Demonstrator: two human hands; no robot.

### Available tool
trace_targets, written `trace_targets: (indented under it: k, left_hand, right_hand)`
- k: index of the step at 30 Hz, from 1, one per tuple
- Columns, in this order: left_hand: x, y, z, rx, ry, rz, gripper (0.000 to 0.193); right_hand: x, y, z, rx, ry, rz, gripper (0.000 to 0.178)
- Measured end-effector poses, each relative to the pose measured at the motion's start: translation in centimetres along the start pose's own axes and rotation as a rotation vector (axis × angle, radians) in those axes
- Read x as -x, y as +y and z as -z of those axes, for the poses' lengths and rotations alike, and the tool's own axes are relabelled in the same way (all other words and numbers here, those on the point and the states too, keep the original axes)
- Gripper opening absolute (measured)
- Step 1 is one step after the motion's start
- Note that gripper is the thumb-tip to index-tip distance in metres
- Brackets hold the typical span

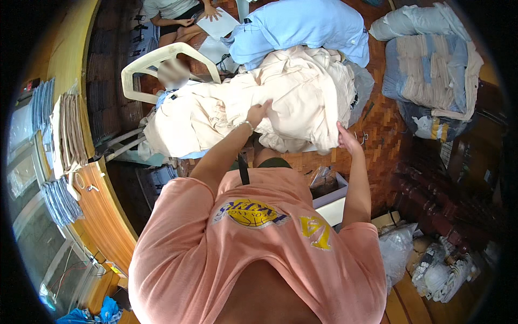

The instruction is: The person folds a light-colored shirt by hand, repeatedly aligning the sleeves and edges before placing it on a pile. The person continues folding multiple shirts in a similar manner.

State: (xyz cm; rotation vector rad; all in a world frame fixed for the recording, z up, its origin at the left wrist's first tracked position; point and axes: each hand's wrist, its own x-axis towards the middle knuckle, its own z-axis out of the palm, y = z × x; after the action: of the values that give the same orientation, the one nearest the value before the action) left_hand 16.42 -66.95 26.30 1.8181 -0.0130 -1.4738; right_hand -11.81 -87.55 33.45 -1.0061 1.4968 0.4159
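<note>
A large heap of cream cloth (299, 100), apparently garments, lies bunched in front of me. My left hand (258, 114) is closed on a fold near the heap's middle, with its fingertips partly lost in the cloth. At the heap's right edge, my right hand (349, 140) holds the cloth's border; some of its fingers are hard to make out. Pale blue cloth (302, 29) is piled just behind the cream heap.
A cream plastic chair (129, 81) stands at the back left. Beyond it sits another person (175, 13) with papers. Wrapped bundles of folded garments (423, 70) are stacked at the right. Folded clothes (70, 135) line the left shelf. A pale box (332, 194) stands near my right forearm.
</note>
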Motion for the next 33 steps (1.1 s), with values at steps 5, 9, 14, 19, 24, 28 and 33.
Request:
trace_targets:
  k: [5, 9, 14, 19, 24, 28, 33]
  left_hand:
    - [-3.6, -0.4, -0.5, 0.280, 0.373, -0.097, 0.048]
    - [-3.3, -6.4, 7.0, 0.238, 0.650, -0.328, 0.038]
    - [3.2, -3.3, 9.9, 0.732, 0.334, -0.174, 0.036]
    - [9.7, 0.7, 11.2, 0.918, 0.284, -0.247, 0.036]
    - [18.8, 5.5, 16.9, 0.936, 0.231, -0.466, 0.032]
    - [24.3, 5.9, 23.8, 0.838, 0.282, -0.498, 0.031]
    - [30.5, 5.7, 31.5, 0.841, 0.453, -0.609, 0.028]
  right_hand:
    - [-5.8, -1.5, -1.0, -0.269, 0.403, 0.699, 0.031]
    - [-5.3, -5.4, -5.8, -0.023, 0.645, 0.821, 0.023]
    - [-7.2, -5.4, -9.5, 0.176, 0.231, 0.592, 0.032]
    - [-4.7, -5.1, -6.9, -0.452, -0.110, 0.511, 0.033]
    - [7.3, -9.3, -5.8, -1.039, -0.622, 0.523, 0.027]
    - [11.6, -12.1, -8.3, -1.109, -0.641, 0.623, 0.024]
    - [17.5, -14.9, -14.5, -1.118, -0.631, 0.773, 0.018]
